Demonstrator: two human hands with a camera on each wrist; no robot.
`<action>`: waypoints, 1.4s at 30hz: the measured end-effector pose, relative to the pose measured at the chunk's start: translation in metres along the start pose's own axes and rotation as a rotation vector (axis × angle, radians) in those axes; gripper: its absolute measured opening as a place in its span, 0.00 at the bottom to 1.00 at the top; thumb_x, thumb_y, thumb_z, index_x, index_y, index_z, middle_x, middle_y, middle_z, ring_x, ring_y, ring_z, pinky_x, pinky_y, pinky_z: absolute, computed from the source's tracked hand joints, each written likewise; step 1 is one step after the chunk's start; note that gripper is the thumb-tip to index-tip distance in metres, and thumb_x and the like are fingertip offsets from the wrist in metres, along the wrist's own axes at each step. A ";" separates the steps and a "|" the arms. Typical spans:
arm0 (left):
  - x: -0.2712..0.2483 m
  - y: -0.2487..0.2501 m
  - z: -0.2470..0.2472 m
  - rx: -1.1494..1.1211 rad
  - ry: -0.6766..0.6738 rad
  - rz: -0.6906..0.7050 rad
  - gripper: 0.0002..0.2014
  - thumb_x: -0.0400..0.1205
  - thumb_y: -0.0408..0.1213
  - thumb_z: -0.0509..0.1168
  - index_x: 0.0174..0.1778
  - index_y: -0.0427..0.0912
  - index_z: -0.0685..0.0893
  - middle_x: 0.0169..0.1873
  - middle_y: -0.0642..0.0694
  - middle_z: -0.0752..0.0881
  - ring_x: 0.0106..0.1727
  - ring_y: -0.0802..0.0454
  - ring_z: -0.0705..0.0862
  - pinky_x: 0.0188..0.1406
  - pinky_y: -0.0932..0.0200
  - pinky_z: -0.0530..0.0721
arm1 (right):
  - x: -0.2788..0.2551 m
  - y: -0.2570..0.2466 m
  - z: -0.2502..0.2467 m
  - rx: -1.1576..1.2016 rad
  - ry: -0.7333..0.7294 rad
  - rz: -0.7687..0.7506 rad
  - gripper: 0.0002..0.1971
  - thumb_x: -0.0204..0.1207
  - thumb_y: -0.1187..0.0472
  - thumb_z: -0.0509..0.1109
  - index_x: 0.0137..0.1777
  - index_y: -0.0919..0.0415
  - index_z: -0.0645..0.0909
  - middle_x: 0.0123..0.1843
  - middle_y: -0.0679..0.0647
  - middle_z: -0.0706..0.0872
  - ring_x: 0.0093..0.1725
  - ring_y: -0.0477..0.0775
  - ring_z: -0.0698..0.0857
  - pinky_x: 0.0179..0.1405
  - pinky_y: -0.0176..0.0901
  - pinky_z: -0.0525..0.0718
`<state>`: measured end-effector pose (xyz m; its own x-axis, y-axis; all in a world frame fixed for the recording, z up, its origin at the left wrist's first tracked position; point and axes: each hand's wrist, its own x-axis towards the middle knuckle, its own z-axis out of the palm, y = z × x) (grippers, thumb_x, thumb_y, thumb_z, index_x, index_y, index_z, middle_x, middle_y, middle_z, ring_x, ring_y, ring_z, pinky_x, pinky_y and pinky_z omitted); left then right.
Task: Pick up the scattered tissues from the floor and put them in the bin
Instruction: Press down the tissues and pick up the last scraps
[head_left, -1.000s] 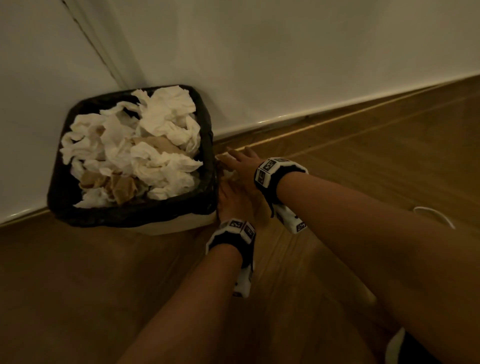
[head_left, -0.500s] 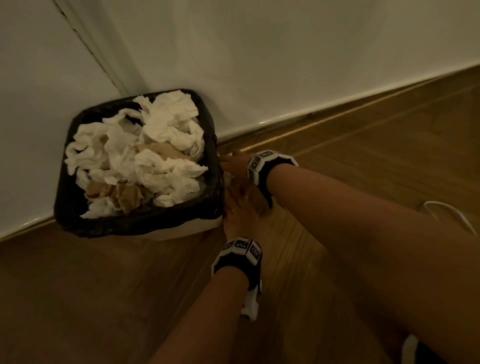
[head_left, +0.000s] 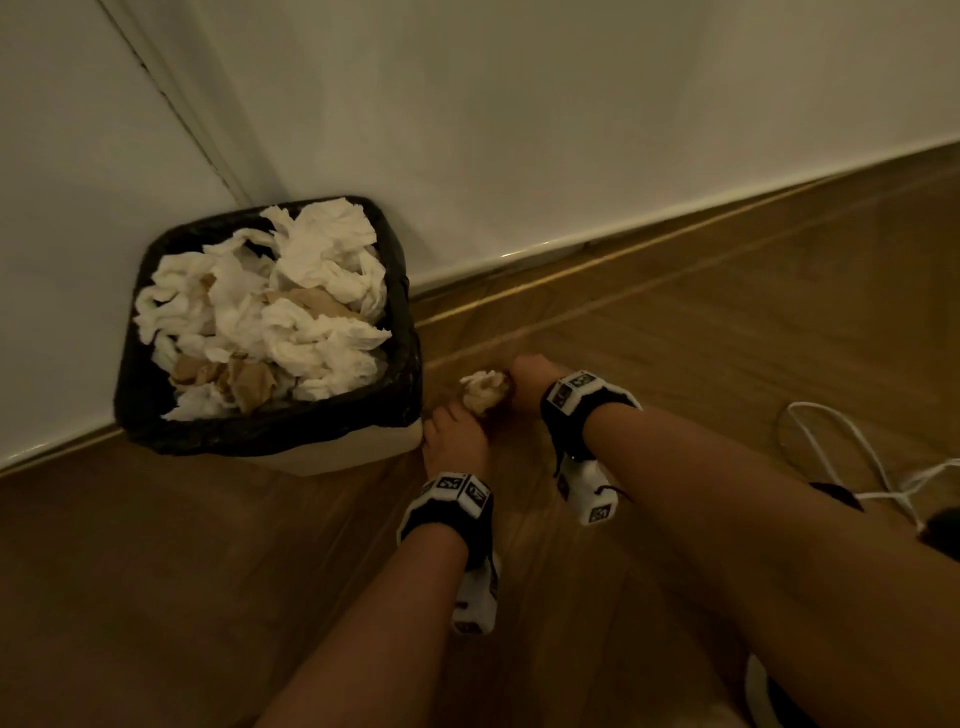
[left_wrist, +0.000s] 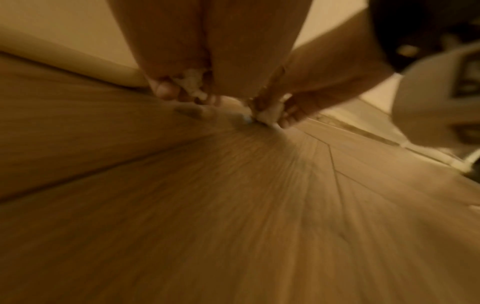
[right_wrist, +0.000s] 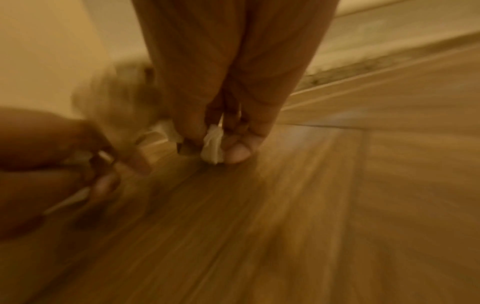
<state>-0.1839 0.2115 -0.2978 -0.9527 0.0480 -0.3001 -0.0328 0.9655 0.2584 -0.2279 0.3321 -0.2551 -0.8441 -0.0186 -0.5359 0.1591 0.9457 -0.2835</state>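
Note:
A crumpled white tissue wad (head_left: 485, 392) sits just right of the bin (head_left: 402, 291), low over the wooden floor. My left hand (head_left: 460, 415) grips it from the near side and my right hand (head_left: 519, 376) from the right. In the right wrist view, my right hand (right_wrist: 215, 148) pinches a white tissue piece (right_wrist: 213, 147) between thumb and fingers. The left wrist view shows my left hand (left_wrist: 182, 90) curled round white tissue (left_wrist: 192, 82). The bin has a black liner and is heaped with white and brown tissues (head_left: 291, 312).
The bin stands in the corner against white walls (head_left: 571, 130). A white cable (head_left: 841, 452) loops on the floor at the right, beside a dark object (head_left: 940, 525). Bare wooden floor (head_left: 208, 571) spreads in front of the bin.
Both hands have drawn back from the gap beside the bin toward me. A crumpled tissue wad now shows between them.

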 end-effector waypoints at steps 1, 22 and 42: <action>-0.006 -0.001 -0.003 -0.033 -0.020 -0.015 0.16 0.86 0.30 0.46 0.69 0.34 0.67 0.68 0.35 0.72 0.70 0.39 0.71 0.64 0.50 0.72 | -0.007 0.004 0.004 0.025 -0.013 0.029 0.15 0.80 0.60 0.64 0.62 0.67 0.80 0.62 0.65 0.83 0.62 0.64 0.82 0.56 0.49 0.79; -0.079 -0.030 -0.063 -0.305 -0.143 -0.044 0.15 0.87 0.42 0.50 0.60 0.44 0.80 0.59 0.39 0.84 0.60 0.40 0.81 0.53 0.53 0.78 | -0.135 0.009 0.034 2.182 0.039 0.349 0.14 0.79 0.50 0.64 0.38 0.58 0.75 0.34 0.53 0.74 0.24 0.51 0.73 0.15 0.31 0.68; -0.125 0.016 -0.219 -0.226 0.093 0.388 0.18 0.80 0.23 0.58 0.66 0.34 0.72 0.69 0.35 0.64 0.62 0.41 0.75 0.62 0.58 0.75 | -0.200 -0.068 -0.125 1.491 0.212 0.130 0.19 0.82 0.55 0.46 0.31 0.59 0.67 0.19 0.50 0.63 0.15 0.48 0.59 0.15 0.30 0.57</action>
<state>-0.1313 0.1651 -0.0554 -0.9302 0.3620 -0.0608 0.2765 0.7999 0.5326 -0.1336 0.3123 -0.0290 -0.8192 0.2055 -0.5355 0.4849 -0.2505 -0.8379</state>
